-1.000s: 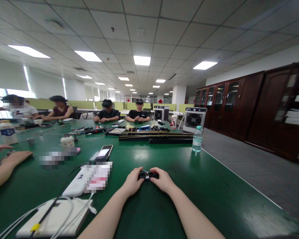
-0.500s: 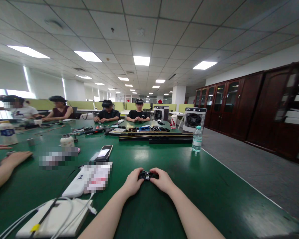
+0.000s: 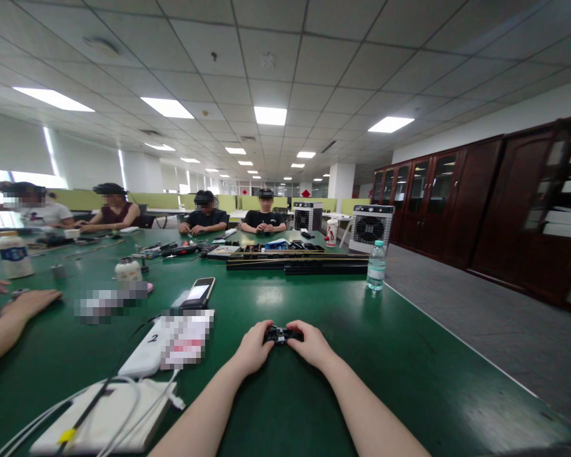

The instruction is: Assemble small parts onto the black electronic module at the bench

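A small black object with silvery metal parts point(image 3: 280, 336) is held between my two hands, low over the green table point(image 3: 276, 400). Its exact kind is too small to make out. My left hand point(image 3: 255, 347) grips its left end between thumb and fingers. On the other end, my right hand point(image 3: 311, 343) closes in the same way. The fingers partly cover both ends of the object, while its middle shows between the thumbs.
Left of my arms lie a white power bank point(image 3: 145, 349), a phone point(image 3: 202, 292), and a white box point(image 3: 105, 422) with cables across it. A water bottle point(image 3: 376, 266) stands by black rails point(image 3: 326, 269). A co-worker's hand point(image 3: 31, 303) rests at left; several people sit across.
My hands and the black object stay in place. At the far left, the co-worker's fingers have shifted slightly.
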Tool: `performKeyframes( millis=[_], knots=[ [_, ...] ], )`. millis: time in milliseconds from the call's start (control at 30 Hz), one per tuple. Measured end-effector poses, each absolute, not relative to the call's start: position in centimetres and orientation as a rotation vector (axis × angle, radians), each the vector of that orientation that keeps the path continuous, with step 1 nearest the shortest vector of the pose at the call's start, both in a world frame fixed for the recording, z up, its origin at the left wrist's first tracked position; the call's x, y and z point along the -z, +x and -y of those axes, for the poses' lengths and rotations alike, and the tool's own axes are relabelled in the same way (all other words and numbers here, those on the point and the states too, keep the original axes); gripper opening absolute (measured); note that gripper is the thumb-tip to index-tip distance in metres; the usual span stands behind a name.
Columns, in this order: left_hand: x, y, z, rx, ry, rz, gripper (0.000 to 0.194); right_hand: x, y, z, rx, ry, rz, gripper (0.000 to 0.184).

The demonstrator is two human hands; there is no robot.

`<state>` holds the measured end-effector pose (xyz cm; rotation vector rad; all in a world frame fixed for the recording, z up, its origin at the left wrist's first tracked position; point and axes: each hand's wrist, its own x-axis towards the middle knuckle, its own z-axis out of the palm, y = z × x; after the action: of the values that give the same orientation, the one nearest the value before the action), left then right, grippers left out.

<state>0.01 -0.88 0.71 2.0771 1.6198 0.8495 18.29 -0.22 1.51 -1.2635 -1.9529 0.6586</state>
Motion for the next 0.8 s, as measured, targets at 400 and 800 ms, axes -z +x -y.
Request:
performKeyframes(
  millis=[400, 800],
  knots=[
    [-0.73, 0.03, 0.92, -0.843, 2.080, -1.623, 0.045, -1.73, 18.26, 0.39, -0.664, -1.260, 1.944, 0.031],
    [-0.18, -0.09, 0.54, -0.916, 2.040, -1.575, 0.041, -1.90, 18.24, 0.52, -0.683, -1.266, 1.934, 0.030]
  ],
)
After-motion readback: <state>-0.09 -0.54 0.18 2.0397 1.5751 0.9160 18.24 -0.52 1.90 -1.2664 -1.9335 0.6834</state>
